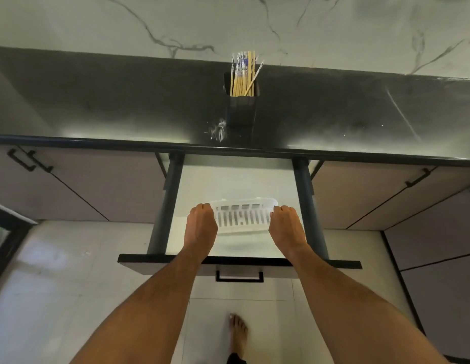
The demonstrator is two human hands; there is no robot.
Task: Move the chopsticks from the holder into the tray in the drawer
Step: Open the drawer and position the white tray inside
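Dark counter (123,106) above, open drawer (239,261) below: we grip the white tray (243,216) at both ends, left hand (201,222) and right hand (286,223) apart. Chopsticks (243,74) stand untouched in the holder (240,109). Settling the tray seems the step; next, reach up for them.

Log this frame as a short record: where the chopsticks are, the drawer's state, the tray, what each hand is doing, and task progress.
chopsticks: standing upright in the holder, none moved yet
holder: dark, on the black counter, behind the drawer
drawer: pulled open
tray: white, slotted, inside the drawer, empty as far as visible
left hand: fingers curled over the tray's left end
right hand: fingers curled over the tray's right end
progress: tray being handled; transfer not started
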